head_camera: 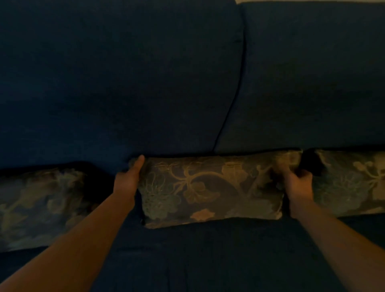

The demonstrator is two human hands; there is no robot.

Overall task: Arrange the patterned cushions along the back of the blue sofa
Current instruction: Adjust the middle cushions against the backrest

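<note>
Three dark cushions with a gold floral pattern stand in a row against the back of the blue sofa [133,79]. The middle cushion [208,189] is held at both ends. My left hand [128,179] grips its left edge, thumb up along the top corner. My right hand [295,183] grips its right edge, fingers curled into the fabric. The left cushion [39,202] leans a short gap away from my left hand. The right cushion [350,183] sits close beside my right hand. The light is dim.
The sofa back is made of two blue back pads with a seam [237,87] between them, just above the middle cushion. The blue seat [208,256] stretches in front of the cushions under my forearms. A pale strip of wall [312,1] shows at the top right.
</note>
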